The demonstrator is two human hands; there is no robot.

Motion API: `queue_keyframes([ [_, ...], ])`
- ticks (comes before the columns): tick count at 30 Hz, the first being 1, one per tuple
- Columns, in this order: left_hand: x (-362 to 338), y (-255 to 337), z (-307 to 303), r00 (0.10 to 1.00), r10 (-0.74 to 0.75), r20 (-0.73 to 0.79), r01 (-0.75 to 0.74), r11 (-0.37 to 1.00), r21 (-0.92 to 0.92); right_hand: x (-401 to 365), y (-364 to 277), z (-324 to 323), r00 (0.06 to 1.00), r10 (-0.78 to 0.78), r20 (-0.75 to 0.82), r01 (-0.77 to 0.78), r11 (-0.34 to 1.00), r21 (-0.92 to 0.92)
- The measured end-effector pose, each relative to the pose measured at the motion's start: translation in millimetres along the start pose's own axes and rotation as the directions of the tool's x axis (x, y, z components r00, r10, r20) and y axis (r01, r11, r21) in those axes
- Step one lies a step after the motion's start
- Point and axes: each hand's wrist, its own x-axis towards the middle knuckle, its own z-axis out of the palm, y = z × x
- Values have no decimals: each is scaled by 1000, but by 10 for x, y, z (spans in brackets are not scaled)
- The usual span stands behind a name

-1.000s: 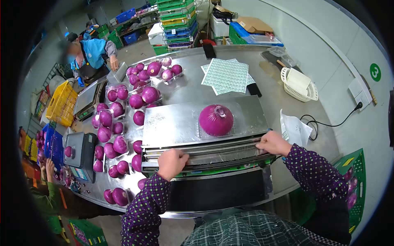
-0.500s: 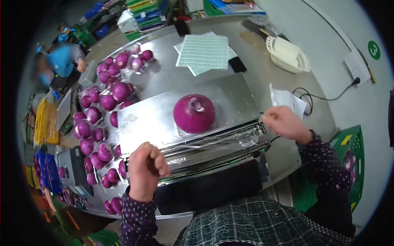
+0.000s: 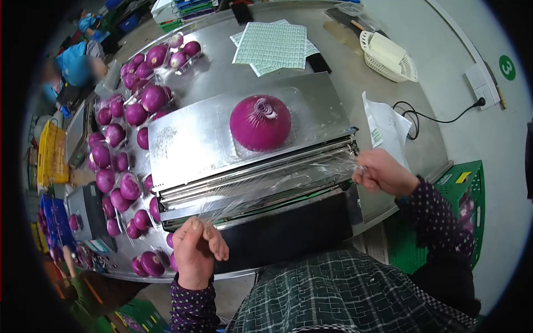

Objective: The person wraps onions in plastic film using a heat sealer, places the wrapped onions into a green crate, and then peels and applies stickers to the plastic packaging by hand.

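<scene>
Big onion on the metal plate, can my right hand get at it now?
Probably, once free: your right hand appears to pinch the clear film, but nothing tall stands between it and the big onion.

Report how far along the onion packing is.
Done, it seems: small purple onions grouped in clear plastic trays. In hand: left hand and right hand hold clear plastic film stretched above the silver metal dispenser. Apparently left: bringing it over the large purple onion beyond.
</scene>
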Motion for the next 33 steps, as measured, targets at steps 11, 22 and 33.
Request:
queue_keyframes([
  [11,1037,796,484,579,728,367,-722,667,-185,64,-1280,593,772,-558,-305,577,412,705],
  [22,2128,-24,-64,830,418,371,-477,186,859,1772,-657,303,566,-768,299,773,370,-515],
  [33,1044,460,195,911,-383,153,76,521,850,518,-828,507,834,-287,471,534,630,-564],
])
